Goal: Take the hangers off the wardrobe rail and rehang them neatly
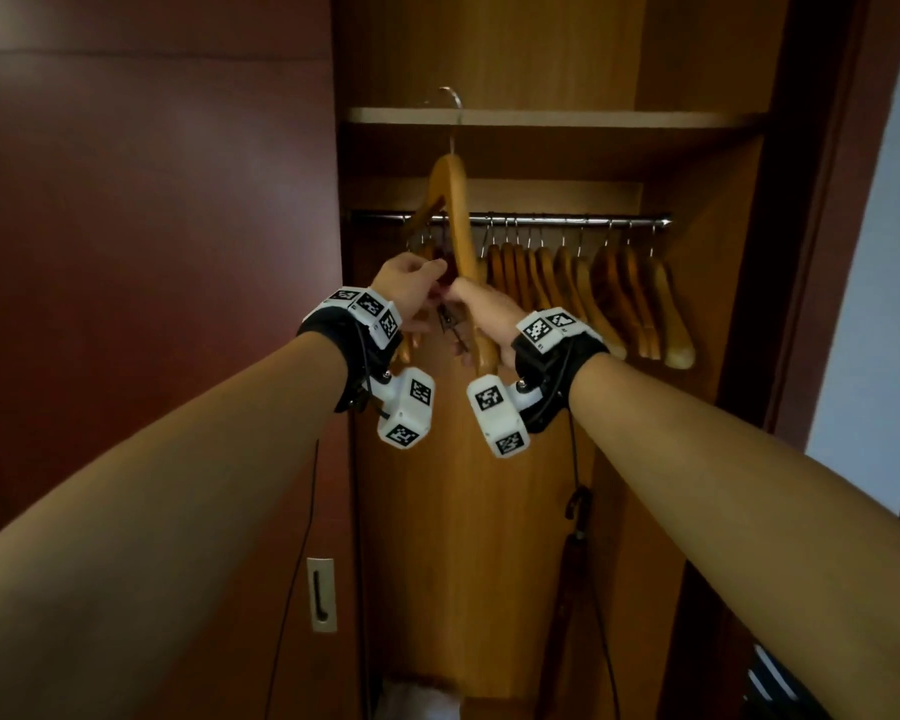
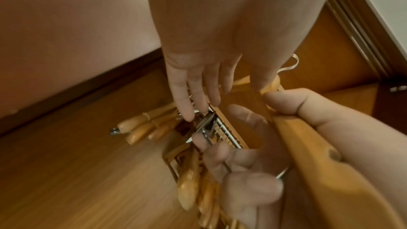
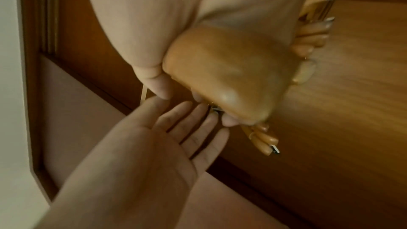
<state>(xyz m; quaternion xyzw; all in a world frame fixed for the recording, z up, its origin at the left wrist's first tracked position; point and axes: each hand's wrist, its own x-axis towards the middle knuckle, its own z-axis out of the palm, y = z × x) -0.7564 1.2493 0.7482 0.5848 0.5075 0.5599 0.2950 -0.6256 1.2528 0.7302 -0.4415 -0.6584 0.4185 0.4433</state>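
Observation:
I hold one wooden hanger [image 1: 458, 215] upright in front of the chrome rail [image 1: 567, 219], its metal hook [image 1: 453, 103] up at shelf height. My right hand [image 1: 468, 324] grips the hanger's lower arm [image 2: 312, 154], whose rounded end [image 3: 224, 72] fills the right wrist view. My left hand [image 1: 432, 272] reaches in with straight fingers [image 2: 189, 104]. Their tips touch a metal clip [image 2: 206, 123] on the hanger's wire bar. Several more wooden hangers [image 1: 593, 288] hang on the rail, bunched toward the right, and a few hang behind my hands.
A wooden shelf [image 1: 541, 116] runs just above the rail. A dark red door panel [image 1: 152, 252] with a recessed handle [image 1: 322, 595] stands on the left. A dark umbrella [image 1: 578, 517] hangs low inside the wardrobe. A white wall [image 1: 879, 304] borders the right.

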